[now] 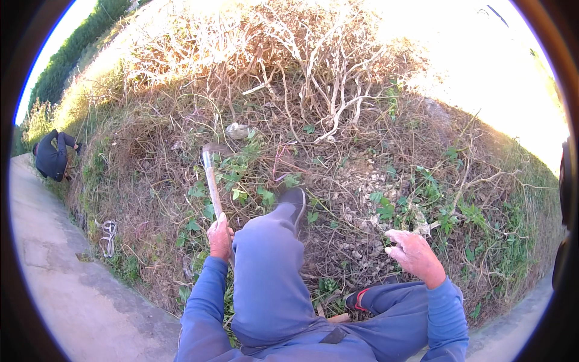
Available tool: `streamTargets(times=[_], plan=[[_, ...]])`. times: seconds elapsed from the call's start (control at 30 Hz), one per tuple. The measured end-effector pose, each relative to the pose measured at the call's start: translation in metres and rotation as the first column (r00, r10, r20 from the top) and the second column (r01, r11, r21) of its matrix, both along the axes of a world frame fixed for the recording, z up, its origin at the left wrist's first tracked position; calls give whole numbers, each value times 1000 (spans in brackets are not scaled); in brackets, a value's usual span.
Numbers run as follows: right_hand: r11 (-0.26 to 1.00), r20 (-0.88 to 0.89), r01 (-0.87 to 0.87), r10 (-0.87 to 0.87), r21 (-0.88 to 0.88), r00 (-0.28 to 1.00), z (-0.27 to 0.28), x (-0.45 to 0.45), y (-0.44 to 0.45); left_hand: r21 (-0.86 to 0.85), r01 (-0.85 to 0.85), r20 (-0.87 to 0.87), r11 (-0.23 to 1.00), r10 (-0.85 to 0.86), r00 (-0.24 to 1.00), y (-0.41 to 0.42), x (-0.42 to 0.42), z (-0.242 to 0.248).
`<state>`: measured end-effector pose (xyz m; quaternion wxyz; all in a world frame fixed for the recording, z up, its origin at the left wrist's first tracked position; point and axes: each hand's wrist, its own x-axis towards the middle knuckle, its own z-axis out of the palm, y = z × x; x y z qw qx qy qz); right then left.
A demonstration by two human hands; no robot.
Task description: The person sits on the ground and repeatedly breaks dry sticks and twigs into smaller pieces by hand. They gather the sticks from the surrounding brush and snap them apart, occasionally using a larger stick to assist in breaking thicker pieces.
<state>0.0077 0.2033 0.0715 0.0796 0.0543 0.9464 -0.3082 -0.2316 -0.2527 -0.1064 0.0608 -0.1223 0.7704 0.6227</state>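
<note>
My left hand [220, 238] grips the wooden handle [213, 190] of a hand tool beside my left knee. A metal socket [207, 158] tops the handle, and the blade [217, 148] at its far end is blurred, so its kind is unclear. On the other side, my right hand [415, 254] hovers over the weedy slope with thumb and fingers apart, holding nothing that I can see. Just beyond it lies a pale root clump [421, 225] among green leaves. My dark shoe [294, 201] is planted on the slope between the hands.
Bare tangled branches [334, 86] rise upslope near a grey stone [238, 130]. A white rope bundle [108, 238] hangs at the edge of the concrete path [68, 289]. Another person [53, 155] in dark clothes bends over at the far left. Dry vines cover the ground.
</note>
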Motion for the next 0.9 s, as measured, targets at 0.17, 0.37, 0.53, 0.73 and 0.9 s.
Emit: streamTargets(times=[0.17, 0.37, 0.53, 0.73, 0.9], plan=[[1000, 24, 1, -1, -2, 1000, 6, -9, -7, -103, -56, 67, 993, 63, 996, -39, 7, -41], [999, 67, -31, 32, -29, 997, 11, -17, -11, -764, 13, -18, 645, -41, 999, -41, -4, -50], [999, 109, -15, 18, -33, 994, 15, -21, -13, -685, 123, -276, 718, -412, 868, 50, -57, -8], [998, 141, -26, 34, -58, 989, 20, -32, -17, -827, 284, -229, 485, -753, 617, 135, -133, -34], [998, 130, -33, 39, -54, 991, 15, -36, -16, -940, 239, -82, 244, -841, 534, 166, -184, -87]])
